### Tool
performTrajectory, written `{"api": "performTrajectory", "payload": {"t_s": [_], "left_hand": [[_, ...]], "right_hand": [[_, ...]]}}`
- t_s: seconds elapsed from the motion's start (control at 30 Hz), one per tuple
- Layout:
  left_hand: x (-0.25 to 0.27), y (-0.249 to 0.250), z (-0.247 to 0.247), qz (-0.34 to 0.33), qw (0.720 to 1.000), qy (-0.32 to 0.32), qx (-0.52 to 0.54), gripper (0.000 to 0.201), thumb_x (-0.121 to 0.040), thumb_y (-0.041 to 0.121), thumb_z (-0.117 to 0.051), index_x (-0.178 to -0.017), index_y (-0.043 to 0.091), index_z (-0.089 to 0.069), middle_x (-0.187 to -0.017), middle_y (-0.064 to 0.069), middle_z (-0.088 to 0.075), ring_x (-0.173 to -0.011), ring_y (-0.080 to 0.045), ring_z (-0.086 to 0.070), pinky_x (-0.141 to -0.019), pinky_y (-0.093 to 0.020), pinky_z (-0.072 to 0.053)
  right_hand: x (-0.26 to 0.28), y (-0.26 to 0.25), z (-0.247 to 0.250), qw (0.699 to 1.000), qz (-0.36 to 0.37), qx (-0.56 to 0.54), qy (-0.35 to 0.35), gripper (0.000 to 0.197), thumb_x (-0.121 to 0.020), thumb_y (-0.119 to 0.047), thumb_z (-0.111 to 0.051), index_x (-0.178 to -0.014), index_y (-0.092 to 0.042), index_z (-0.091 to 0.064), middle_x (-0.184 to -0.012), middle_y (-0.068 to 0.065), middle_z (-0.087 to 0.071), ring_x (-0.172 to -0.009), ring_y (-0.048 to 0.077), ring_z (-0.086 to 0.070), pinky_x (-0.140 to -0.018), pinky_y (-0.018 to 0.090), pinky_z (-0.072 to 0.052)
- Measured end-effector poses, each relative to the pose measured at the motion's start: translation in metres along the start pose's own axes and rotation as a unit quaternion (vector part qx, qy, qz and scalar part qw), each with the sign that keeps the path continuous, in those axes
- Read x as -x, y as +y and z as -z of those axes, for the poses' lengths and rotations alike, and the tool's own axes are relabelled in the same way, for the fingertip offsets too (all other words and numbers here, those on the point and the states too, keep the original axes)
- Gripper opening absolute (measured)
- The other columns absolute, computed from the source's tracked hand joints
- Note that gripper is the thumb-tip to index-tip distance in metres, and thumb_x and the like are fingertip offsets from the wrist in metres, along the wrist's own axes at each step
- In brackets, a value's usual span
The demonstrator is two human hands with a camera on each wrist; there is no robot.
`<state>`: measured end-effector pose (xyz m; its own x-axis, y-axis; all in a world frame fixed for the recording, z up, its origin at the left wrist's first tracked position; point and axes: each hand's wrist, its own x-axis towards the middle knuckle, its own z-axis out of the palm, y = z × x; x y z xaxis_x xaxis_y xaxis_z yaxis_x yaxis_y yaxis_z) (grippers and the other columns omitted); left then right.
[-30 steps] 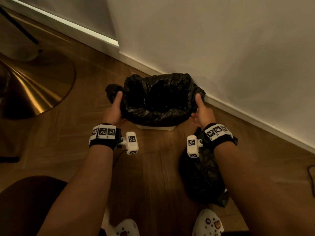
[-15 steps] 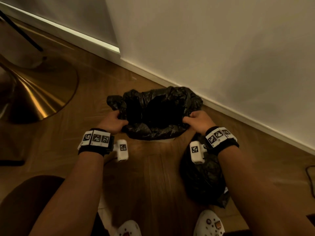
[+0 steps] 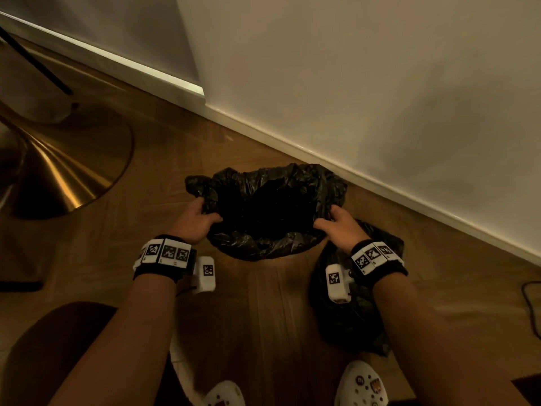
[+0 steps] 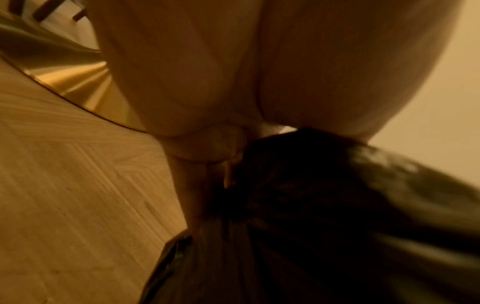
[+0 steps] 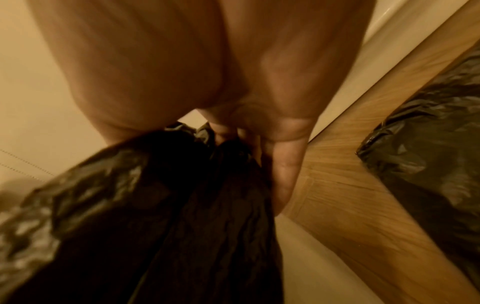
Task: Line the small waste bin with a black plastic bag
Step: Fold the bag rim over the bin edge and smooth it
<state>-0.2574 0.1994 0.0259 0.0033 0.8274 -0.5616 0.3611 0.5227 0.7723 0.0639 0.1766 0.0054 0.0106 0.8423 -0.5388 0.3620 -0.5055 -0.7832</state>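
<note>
A black plastic bag (image 3: 268, 212) sits in the small waste bin by the wall, its mouth folded outward and hanging down over the rim. The bin is almost wholly covered; only a pale strip of its wall (image 5: 306, 263) shows in the right wrist view. My left hand (image 3: 200, 216) grips the bag's left edge with curled fingers, and the wrist view shows bunched plastic (image 4: 324, 205) under the hand (image 4: 207, 86). My right hand (image 3: 336, 225) grips the bag's right edge, with the gathered plastic (image 5: 182, 216) below the hand (image 5: 207, 61).
A second crumpled black bag (image 3: 348, 312) lies on the wooden floor under my right forearm, also visible beside the bin (image 5: 428, 164). A round brass base (image 3: 64, 174) stands at left. The skirting board (image 3: 307, 153) and wall run close behind the bin. A cable (image 3: 530, 306) lies at right.
Both hands went from thumbs-up at the bin's rim to lower on its sides, fingers now curled in the plastic, and the bag's edge has come down over the bin.
</note>
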Motion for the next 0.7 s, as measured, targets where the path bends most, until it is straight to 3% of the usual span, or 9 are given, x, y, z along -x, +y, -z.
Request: {"api": "performTrajectory", "payload": {"t_s": [0.1, 0.17, 0.23, 0.3, 0.4, 0.5, 0.6, 0.63, 0.7], "left_hand": [[0.004, -0.001, -0.001, -0.004, 0.998, -0.024, -0.064, 0.06, -0.088, -0.004, -0.057, -0.143, 0.012, -0.038, -0.129, -0.001, -0.054, -0.108, -0.017, -0.053, -0.081, -0.026, -0.045], [0.006, -0.002, 0.003, 0.012, 0.995, -0.04, -0.091, 0.066, -0.086, -0.003, -0.06, -0.145, 0.014, -0.037, -0.134, 0.0, -0.053, -0.108, -0.017, -0.053, -0.082, -0.027, -0.045], [0.005, -0.004, 0.006, 0.048, 0.994, -0.063, -0.078, 0.072, -0.081, -0.002, -0.063, -0.146, 0.016, -0.038, -0.136, -0.004, -0.055, -0.107, -0.02, -0.055, -0.08, -0.03, -0.048], [0.006, -0.006, 0.009, 0.083, 0.99, -0.086, -0.069, 0.08, -0.071, 0.007, -0.07, -0.145, 0.019, -0.04, -0.136, -0.006, -0.057, -0.108, -0.023, -0.058, -0.083, -0.036, -0.053], [0.0, -0.013, 0.007, 0.111, 0.982, -0.124, -0.085, 0.091, -0.056, 0.028, -0.079, -0.141, 0.019, -0.046, -0.139, -0.006, -0.056, -0.119, -0.028, -0.057, -0.101, -0.05, -0.048], [0.005, -0.007, -0.004, 0.133, 0.979, -0.151, 0.02, 0.071, -0.055, 0.04, -0.081, -0.12, 0.017, -0.064, -0.127, -0.01, -0.065, -0.113, -0.032, -0.062, -0.103, -0.053, -0.045], [0.0, -0.012, -0.005, 0.141, 0.974, -0.162, 0.073, 0.088, -0.063, 0.077, -0.066, -0.13, 0.021, -0.06, -0.13, -0.005, -0.064, -0.12, -0.03, -0.059, -0.106, -0.053, -0.041], [0.0, -0.011, -0.006, 0.148, 0.974, -0.159, 0.062, 0.09, -0.066, 0.081, -0.059, -0.133, 0.019, -0.057, -0.13, -0.006, -0.063, -0.12, -0.031, -0.058, -0.106, -0.053, -0.041], [0.0, -0.009, -0.008, 0.156, 0.979, -0.13, 0.01, 0.072, -0.083, 0.07, -0.052, -0.129, 0.015, -0.058, -0.125, -0.009, -0.065, -0.114, -0.032, -0.062, -0.102, -0.052, -0.046]], "right_hand": [[0.002, -0.007, 0.006, 0.999, -0.006, 0.011, -0.029, 0.05, -0.083, -0.018, -0.068, -0.129, -0.018, -0.049, -0.122, 0.0, -0.062, -0.113, 0.02, -0.062, -0.098, 0.04, -0.052], [0.001, -0.011, 0.011, 0.998, -0.028, 0.028, -0.055, 0.071, -0.079, -0.023, -0.07, -0.142, -0.018, -0.039, -0.134, 0.001, -0.056, -0.121, 0.022, -0.057, -0.101, 0.043, -0.05], [-0.004, -0.012, 0.017, 0.995, -0.062, 0.009, -0.076, 0.073, -0.078, -0.037, -0.07, -0.143, -0.019, -0.045, -0.14, 0.001, -0.055, -0.122, 0.022, -0.058, -0.106, 0.044, -0.048], [-0.004, -0.017, 0.019, 0.99, -0.095, -0.035, -0.094, 0.06, -0.083, -0.06, -0.063, -0.129, -0.02, -0.063, -0.128, 0.003, -0.067, -0.114, 0.022, -0.065, -0.105, 0.042, -0.048], [-0.005, -0.02, 0.02, 0.989, -0.127, 0.037, -0.066, 0.097, -0.07, -0.093, -0.038, -0.129, -0.021, -0.065, -0.125, 0.001, -0.068, -0.113, 0.022, -0.064, -0.106, 0.039, -0.045], [-0.009, -0.022, 0.021, 0.985, -0.139, 0.09, -0.049, 0.091, -0.082, -0.084, -0.034, -0.138, -0.017, -0.057, -0.131, 0.006, -0.062, -0.11, 0.024, -0.062, -0.097, 0.034, -0.047], [-0.007, -0.024, 0.025, 0.984, -0.148, 0.076, -0.066, 0.056, -0.098, -0.058, -0.039, -0.124, -0.013, -0.059, -0.104, 0.005, -0.068, -0.078, 0.017, -0.062, -0.062, 0.024, -0.046], [-0.006, -0.024, 0.026, 0.982, -0.153, 0.079, -0.073, 0.048, -0.1, -0.052, -0.039, -0.116, -0.012, -0.06, -0.096, 0.005, -0.067, -0.072, 0.016, -0.061, -0.056, 0.023, -0.045], [-0.005, -0.022, 0.027, 0.981, -0.15, 0.085, -0.086, 0.042, -0.101, -0.046, -0.04, -0.107, -0.01, -0.062, -0.084, 0.004, -0.066, -0.067, 0.016, -0.061, -0.051, 0.02, -0.045]]}}
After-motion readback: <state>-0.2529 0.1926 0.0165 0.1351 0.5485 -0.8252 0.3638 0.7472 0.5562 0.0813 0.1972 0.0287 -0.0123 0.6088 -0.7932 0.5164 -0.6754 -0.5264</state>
